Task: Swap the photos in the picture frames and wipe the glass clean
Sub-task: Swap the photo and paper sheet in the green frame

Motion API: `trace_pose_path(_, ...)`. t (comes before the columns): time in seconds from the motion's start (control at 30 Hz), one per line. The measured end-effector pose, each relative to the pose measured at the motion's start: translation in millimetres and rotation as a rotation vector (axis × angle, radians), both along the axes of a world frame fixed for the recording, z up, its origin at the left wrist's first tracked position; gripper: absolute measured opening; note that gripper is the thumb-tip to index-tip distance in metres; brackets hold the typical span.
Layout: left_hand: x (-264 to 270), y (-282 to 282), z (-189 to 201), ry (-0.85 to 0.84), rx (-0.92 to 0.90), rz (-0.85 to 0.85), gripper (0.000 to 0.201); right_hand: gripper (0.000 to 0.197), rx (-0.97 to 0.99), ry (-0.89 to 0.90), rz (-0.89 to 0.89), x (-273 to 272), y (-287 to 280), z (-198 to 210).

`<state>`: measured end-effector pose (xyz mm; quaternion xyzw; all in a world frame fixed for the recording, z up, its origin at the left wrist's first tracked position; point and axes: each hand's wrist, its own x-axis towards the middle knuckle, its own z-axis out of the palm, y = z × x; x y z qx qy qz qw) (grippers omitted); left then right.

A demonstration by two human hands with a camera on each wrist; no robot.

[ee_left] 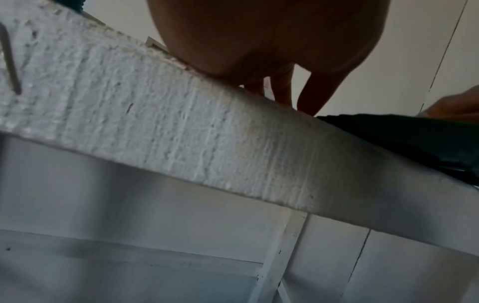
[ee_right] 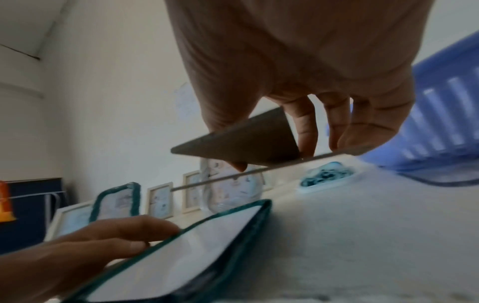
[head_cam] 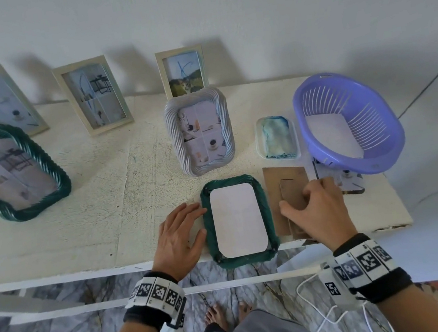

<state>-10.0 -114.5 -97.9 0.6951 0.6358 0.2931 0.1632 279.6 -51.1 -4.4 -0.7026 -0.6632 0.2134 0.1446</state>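
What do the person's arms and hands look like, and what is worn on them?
Both hands are bare: the left hand and the right hand have no gloves or rings visible. Each wrist carries a white band printed with black square code markers, over a black strap. The forearms have no sleeves. A white cable hangs near the right wrist.
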Motion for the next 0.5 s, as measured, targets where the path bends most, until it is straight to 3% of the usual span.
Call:
trace_pose_path(0.23, -1, 1, 0, 0.018, -0.001, -0.008, 0.046, 0.054, -0.005, -0.127, 0.23, -69, -18, -5)
trace_pose_path(0.5, -1, 0, 0, 0.025, 0.005, -0.01, 0.045, 0.062, 0.038, -0.177, 0.248, -96, -19, -16)
